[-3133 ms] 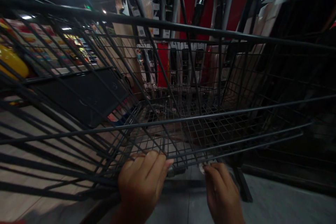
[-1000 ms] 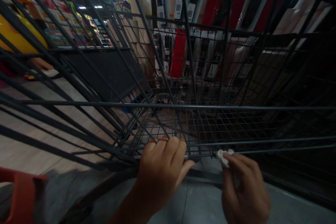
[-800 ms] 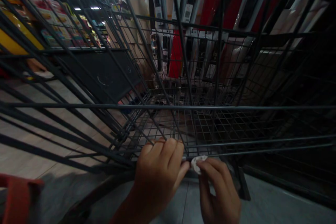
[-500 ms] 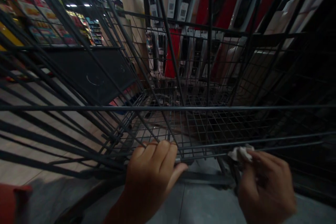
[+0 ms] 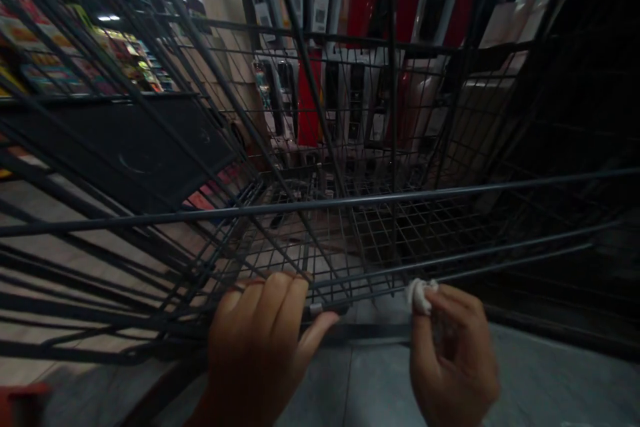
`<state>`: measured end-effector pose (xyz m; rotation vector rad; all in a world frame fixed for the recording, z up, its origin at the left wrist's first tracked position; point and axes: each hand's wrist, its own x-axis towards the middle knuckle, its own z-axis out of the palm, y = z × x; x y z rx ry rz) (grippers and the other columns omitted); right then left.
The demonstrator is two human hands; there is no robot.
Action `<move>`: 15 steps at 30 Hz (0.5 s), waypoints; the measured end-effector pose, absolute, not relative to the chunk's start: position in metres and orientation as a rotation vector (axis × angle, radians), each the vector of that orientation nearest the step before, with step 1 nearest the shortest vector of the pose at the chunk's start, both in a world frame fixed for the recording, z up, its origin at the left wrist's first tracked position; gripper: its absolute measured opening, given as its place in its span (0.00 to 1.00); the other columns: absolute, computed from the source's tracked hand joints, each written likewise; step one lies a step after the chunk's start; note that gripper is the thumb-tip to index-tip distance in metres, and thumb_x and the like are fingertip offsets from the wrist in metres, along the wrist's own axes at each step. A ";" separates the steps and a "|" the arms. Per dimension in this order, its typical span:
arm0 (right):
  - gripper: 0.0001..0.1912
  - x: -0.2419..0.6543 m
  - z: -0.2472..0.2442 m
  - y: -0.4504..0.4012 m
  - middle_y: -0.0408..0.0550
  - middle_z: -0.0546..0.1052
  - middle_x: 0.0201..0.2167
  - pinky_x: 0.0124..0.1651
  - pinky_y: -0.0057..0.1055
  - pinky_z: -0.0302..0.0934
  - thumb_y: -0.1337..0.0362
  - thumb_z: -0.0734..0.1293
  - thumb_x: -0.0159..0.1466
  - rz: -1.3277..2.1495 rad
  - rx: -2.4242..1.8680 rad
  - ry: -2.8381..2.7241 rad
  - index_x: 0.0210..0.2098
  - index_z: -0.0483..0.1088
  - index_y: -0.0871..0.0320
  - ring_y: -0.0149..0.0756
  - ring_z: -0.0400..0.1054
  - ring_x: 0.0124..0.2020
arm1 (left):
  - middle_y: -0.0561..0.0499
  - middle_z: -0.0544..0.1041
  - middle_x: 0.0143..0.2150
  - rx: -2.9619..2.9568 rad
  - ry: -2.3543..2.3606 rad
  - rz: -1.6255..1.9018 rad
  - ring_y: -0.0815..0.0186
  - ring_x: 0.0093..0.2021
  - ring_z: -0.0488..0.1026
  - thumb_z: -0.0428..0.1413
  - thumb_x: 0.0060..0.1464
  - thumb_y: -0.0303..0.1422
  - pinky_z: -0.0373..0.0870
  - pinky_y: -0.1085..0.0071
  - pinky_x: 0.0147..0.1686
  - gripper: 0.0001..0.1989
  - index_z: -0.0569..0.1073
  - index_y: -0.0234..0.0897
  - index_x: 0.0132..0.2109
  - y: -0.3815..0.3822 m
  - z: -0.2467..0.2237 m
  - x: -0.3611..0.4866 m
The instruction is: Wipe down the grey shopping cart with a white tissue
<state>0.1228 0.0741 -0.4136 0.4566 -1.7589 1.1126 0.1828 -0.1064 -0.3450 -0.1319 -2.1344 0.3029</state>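
Observation:
A dark wire shopping cart (image 5: 370, 199) fills most of the view, seen through its side. My left hand (image 5: 257, 330) curls its fingers over a low bar of the cart, thumb stretched to the right. In my right hand (image 5: 457, 350) a crumpled white cloth (image 5: 421, 295) is pinched between thumb and fingers. The cloth meets the end of a thin lower wire, around or against it; I cannot tell which. Part of the cloth is hidden behind the fingers.
A black panel (image 5: 125, 147) is fixed on the cart's left. Behind the cart hang packaged goods (image 5: 356, 93) with red backing. Lit store shelves (image 5: 55, 47) stand far left. Grey floor tiles (image 5: 375, 380) lie below, and an orange-red object (image 5: 23, 403) shows at lower left.
My right hand has moved left with the cloth, along the lower wire toward my left hand. The view has tilted and shifted slightly. My left hand keeps its hold on the cart.

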 end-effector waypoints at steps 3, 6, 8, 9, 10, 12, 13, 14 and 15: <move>0.11 0.127 -0.413 0.066 0.48 0.71 0.36 0.31 0.27 0.67 0.75 0.63 0.63 1.055 0.589 -1.797 0.42 0.68 0.56 0.32 0.69 0.35 | 0.51 0.71 0.27 -0.147 -2.118 0.318 0.62 0.26 0.65 0.45 0.64 0.42 0.59 0.63 0.27 0.14 0.66 0.39 0.36 -0.109 -0.346 0.182; 0.11 0.122 -0.411 0.073 0.48 0.71 0.36 0.32 0.29 0.68 0.75 0.62 0.63 1.009 0.572 -1.781 0.43 0.69 0.56 0.33 0.69 0.36 | 0.50 0.71 0.28 -0.192 -2.076 0.384 0.63 0.26 0.66 0.48 0.62 0.42 0.59 0.64 0.27 0.14 0.67 0.37 0.36 -0.113 -0.346 0.181; 0.11 0.115 -0.408 0.084 0.47 0.71 0.36 0.33 0.30 0.67 0.74 0.63 0.63 1.019 0.480 -1.762 0.42 0.69 0.56 0.33 0.69 0.37 | 0.49 0.71 0.27 -0.211 -2.060 0.429 0.63 0.26 0.66 0.50 0.61 0.43 0.59 0.65 0.26 0.14 0.68 0.35 0.36 -0.116 -0.345 0.181; 0.10 0.111 -0.405 0.091 0.47 0.71 0.36 0.34 0.30 0.67 0.74 0.63 0.63 1.024 0.423 -1.743 0.42 0.70 0.56 0.33 0.68 0.37 | 0.49 0.71 0.27 -0.219 -2.053 0.445 0.62 0.26 0.65 0.51 0.61 0.43 0.59 0.65 0.26 0.15 0.68 0.35 0.35 -0.117 -0.344 0.181; 0.09 0.106 -0.402 0.099 0.47 0.71 0.36 0.33 0.30 0.66 0.74 0.64 0.62 1.022 0.370 -1.722 0.41 0.70 0.56 0.33 0.68 0.36 | 0.49 0.70 0.27 -0.225 -2.050 0.455 0.62 0.26 0.65 0.51 0.60 0.43 0.59 0.65 0.26 0.15 0.68 0.35 0.35 -0.117 -0.343 0.181; 0.07 0.098 -0.395 0.112 0.47 0.71 0.36 0.32 0.29 0.65 0.72 0.66 0.62 0.999 0.254 -1.688 0.40 0.72 0.57 0.33 0.68 0.36 | 0.49 0.70 0.27 -0.235 -2.049 0.468 0.62 0.26 0.65 0.51 0.60 0.44 0.59 0.66 0.26 0.16 0.68 0.34 0.35 -0.119 -0.342 0.181; 0.06 0.094 -0.391 0.119 0.47 0.70 0.36 0.31 0.29 0.65 0.71 0.67 0.62 0.980 0.194 -1.673 0.39 0.72 0.58 0.33 0.67 0.37 | 0.49 0.70 0.27 -0.238 -2.046 0.473 0.62 0.26 0.65 0.50 0.60 0.44 0.60 0.66 0.26 0.16 0.68 0.35 0.35 -0.119 -0.342 0.181; 0.05 0.091 -0.387 0.124 0.48 0.70 0.36 0.31 0.29 0.64 0.70 0.68 0.62 0.964 0.138 -1.664 0.39 0.73 0.59 0.33 0.67 0.37 | 0.49 0.70 0.27 -0.242 -2.042 0.475 0.62 0.26 0.65 0.50 0.60 0.44 0.60 0.65 0.26 0.16 0.68 0.35 0.35 -0.120 -0.342 0.181; 0.05 0.088 -0.384 0.129 0.48 0.69 0.36 0.31 0.29 0.64 0.68 0.68 0.62 0.946 0.093 -1.657 0.38 0.74 0.59 0.33 0.66 0.37 | 0.49 0.71 0.27 -0.248 -2.042 0.476 0.62 0.25 0.65 0.50 0.60 0.45 0.60 0.65 0.26 0.16 0.68 0.36 0.35 -0.121 -0.342 0.181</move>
